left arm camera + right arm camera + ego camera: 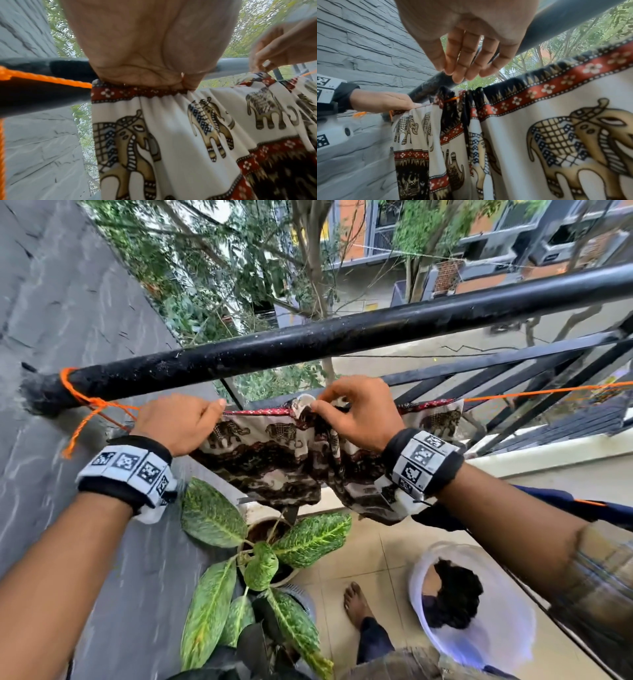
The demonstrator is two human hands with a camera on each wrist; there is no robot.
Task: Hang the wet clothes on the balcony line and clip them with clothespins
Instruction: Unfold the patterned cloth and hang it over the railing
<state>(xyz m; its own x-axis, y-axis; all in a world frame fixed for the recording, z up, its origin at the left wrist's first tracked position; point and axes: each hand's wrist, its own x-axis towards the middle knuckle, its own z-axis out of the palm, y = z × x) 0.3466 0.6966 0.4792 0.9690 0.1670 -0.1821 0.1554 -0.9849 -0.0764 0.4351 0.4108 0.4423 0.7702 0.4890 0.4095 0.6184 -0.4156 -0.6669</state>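
Note:
A cream garment (274, 460) printed with elephants and red borders hangs over the orange line (513, 394), just below the black railing (342, 337). My left hand (185, 419) grips the garment's left top edge, fingers curled over the red waistband (137, 92) where the orange line (51, 79) enters it. My right hand (356, 412) is at the middle of the top edge and pinches a raised fold between thumb and forefinger. In the right wrist view its fingers (462, 60) point down at the gathered cloth (471, 97); the thumb is hidden there.
A grey stone wall (68, 337) closes the left side, where the line is knotted to the railing. Below stand a potted plant (239, 542) and a white basket (513, 628) holding dark clothes. My bare foot (356, 601) is on the tiles. Dark blue cloth (582, 508) hangs at right.

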